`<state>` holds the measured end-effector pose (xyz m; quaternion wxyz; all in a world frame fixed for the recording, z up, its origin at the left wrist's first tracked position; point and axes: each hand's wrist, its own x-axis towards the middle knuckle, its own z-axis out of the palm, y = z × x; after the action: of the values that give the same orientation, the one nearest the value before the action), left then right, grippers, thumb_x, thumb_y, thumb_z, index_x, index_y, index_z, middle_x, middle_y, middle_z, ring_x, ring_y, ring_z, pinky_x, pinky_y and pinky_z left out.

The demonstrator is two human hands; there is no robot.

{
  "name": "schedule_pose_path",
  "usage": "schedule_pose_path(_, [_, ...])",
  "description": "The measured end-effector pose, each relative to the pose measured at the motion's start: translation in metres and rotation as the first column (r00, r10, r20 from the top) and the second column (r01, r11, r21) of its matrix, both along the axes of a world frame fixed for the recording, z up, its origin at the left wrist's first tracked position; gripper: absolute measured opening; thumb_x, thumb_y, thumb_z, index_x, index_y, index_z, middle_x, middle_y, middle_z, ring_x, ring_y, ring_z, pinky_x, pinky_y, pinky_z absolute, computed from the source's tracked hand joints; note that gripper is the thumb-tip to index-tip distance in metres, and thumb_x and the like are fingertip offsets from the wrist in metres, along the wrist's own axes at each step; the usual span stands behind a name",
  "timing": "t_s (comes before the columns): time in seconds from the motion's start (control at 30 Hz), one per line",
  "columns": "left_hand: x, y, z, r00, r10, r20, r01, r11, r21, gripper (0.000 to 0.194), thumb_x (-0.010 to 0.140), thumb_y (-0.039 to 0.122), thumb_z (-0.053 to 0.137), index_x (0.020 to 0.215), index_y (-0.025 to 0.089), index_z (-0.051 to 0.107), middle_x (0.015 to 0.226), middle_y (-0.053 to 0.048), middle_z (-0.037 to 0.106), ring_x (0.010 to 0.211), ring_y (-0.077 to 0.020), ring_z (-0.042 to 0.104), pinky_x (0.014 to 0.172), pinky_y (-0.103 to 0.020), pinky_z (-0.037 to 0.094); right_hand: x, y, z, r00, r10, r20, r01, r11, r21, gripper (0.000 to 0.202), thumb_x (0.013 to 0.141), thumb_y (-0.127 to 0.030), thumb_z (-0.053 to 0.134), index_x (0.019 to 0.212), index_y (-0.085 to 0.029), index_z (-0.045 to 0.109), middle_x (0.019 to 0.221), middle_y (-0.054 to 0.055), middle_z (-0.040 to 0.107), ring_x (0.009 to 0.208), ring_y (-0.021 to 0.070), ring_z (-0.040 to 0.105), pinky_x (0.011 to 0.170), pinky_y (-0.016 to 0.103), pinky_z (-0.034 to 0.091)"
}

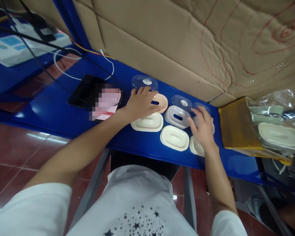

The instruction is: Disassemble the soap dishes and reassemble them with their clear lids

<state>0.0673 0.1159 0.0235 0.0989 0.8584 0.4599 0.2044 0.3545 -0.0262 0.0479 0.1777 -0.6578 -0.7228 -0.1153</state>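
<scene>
Spread across the left end of the group, my left hand [141, 103] rests over a peach oval box piece with a dark slot [163, 102]. Its fingers are apart, and it covers part of that piece. My right hand [203, 126] is over a whitish piece at the right [213, 127], thumb and fingers apart; most of that piece is hidden. Between the hands sits a pale lavender slotted piece [171, 113]. Clear oval lids [137, 82] lie behind the pieces. Cream oval trays [148, 122] line the front, one partly behind my right wrist.
To the left lies a phone with a lit, partly blurred screen [110, 105], near white and black cables. An open cardboard box [236, 127] holding bagged green and cream pieces [277, 135] stands right. Brown cardboard [162, 39] forms the back wall of the blue table [56, 108].
</scene>
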Motion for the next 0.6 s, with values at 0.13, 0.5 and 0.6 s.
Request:
schedule_pose_path(0.13, [-0.002, 0.001, 0.0, 0.999, -0.028, -0.038, 0.026, 0.999, -0.041, 0.078, 0.091, 0.058, 0.08, 0.157, 0.022, 0.056, 0.161, -0.019, 0.053, 0.146, -0.044, 0.051, 0.121, -0.061, 0.037, -0.064, 0.001, -0.003, 0.944, 0.329, 0.002, -0.327, 0.939, -0.105, 0.038, 0.113, -0.041, 0.054, 0.143, -0.022, 0.065, 0.149, 0.015, 0.069, 0.137, 0.032, 0.065, 0.115, 0.052, 0.046])
schedule_pose_path(0.5, [-0.015, -0.037, 0.023, 1.0, -0.002, -0.002, 0.002, 0.997, 0.072, 0.081, 0.091, 0.054, 0.083, 0.158, 0.018, 0.051, 0.158, -0.021, 0.054, 0.146, -0.0435, 0.051, 0.118, -0.057, 0.046, -0.074, 0.022, 0.003, 0.947, 0.319, -0.033, -0.321, 0.941, -0.11, 0.077, 0.111, -0.044, 0.054, 0.176, -0.028, 0.017, 0.18, 0.018, 0.03, 0.164, 0.0404, 0.034, 0.127, 0.065, 0.034])
schedule_pose_path(0.6, [-0.027, -0.067, 0.022, 0.998, -0.036, 0.043, 0.033, 0.997, 0.071, 0.082, 0.093, 0.056, 0.081, 0.159, 0.021, 0.047, 0.158, -0.021, 0.054, 0.147, -0.0416, 0.052, 0.12, -0.057, 0.046, -0.074, 0.022, -0.001, 0.924, 0.375, -0.068, -0.381, 0.918, -0.112, 0.075, 0.111, -0.043, 0.054, 0.176, -0.029, 0.018, 0.18, 0.017, 0.033, 0.164, 0.0372, 0.035, 0.128, 0.063, 0.033])
